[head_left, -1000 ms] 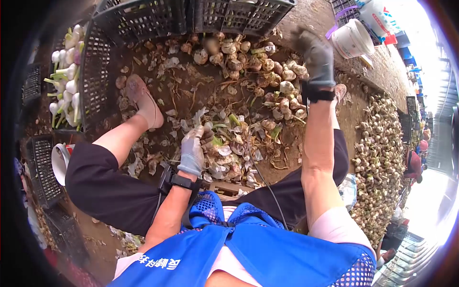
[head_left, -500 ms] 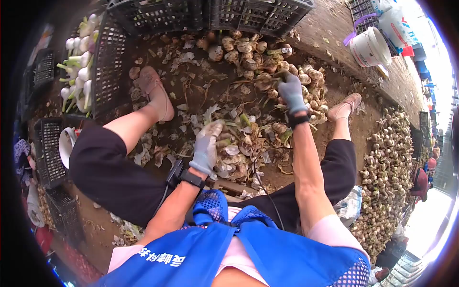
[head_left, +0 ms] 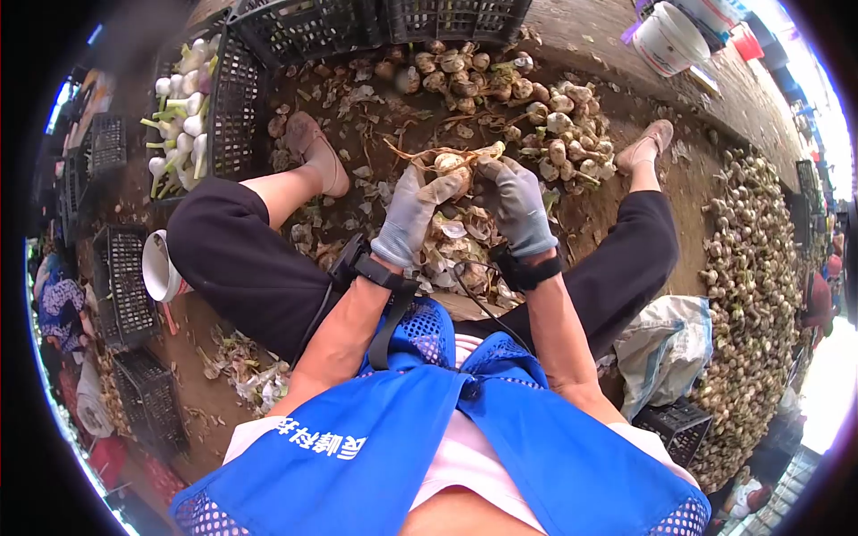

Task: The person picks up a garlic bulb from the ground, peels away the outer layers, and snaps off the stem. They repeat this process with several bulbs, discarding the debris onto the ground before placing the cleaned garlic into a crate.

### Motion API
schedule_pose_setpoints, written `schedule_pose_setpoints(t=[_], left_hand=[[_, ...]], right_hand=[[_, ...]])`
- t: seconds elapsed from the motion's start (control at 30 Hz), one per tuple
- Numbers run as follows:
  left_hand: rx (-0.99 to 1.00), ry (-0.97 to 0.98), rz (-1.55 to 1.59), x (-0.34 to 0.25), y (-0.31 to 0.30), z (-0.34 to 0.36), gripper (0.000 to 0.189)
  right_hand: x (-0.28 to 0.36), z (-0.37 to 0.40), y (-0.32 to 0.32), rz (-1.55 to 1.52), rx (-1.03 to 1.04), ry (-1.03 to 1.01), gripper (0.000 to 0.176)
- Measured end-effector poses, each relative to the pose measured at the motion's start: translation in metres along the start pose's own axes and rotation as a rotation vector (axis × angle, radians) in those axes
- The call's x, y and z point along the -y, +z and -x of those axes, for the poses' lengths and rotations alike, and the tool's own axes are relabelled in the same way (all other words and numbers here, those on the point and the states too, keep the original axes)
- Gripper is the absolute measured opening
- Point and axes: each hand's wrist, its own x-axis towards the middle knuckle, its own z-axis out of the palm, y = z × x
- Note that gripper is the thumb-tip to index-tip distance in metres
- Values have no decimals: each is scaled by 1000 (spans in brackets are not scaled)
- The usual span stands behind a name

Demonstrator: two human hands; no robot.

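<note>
Both gloved hands are raised together in front of me around a garlic bulb point(head_left: 454, 168) with dry skin and stringy roots. My left hand point(head_left: 414, 210) is closed on its left side, fingers around the bulb. Its stem end lies between the fingertips of my right hand point(head_left: 517, 201), which are pinched together. Beneath the hands is a heap of peeled skins point(head_left: 456, 239). Loose unpeeled garlic point(head_left: 572, 134) lies on the ground just beyond my right hand.
A black crate point(head_left: 234, 112) stands at left with cleaned white garlic point(head_left: 186, 116). More crates point(head_left: 308, 27) line the back. A large garlic pile point(head_left: 746, 304) spreads at right beside a white sack point(head_left: 666, 344). A white bucket point(head_left: 670, 40) sits at upper right.
My right hand has come back from the garlic pile toward my left hand. A garlic bulb is now held between them, and my left hand has risen. The view has shifted slightly.
</note>
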Motion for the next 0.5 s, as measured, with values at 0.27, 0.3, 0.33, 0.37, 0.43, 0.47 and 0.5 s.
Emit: schedule_pose_setpoints(t=[0.27,0.3,0.33,0.37,0.43,0.47,0.5], left_hand=[[64,-201,294,22,0,14,28],[70,-202,290,19,2,14,28],[113,-218,334,16,3,15,29],[156,-234,379,14,6,16,30],[102,-262,398,5,17,15,30],[42,-285,419,3,20,13,30],[141,-283,366,6,13,11,32]], right_hand=[[7,12,-19,111,132,-51,20],[7,14,-21,32,167,-29,21],[9,17,-23,28,163,-34,21],[12,21,-26,-16,250,-66,22],[15,26,-31,-114,361,-14,27],[15,29,-30,-116,360,-18,27],[16,34,-25,-107,335,-53,30]])
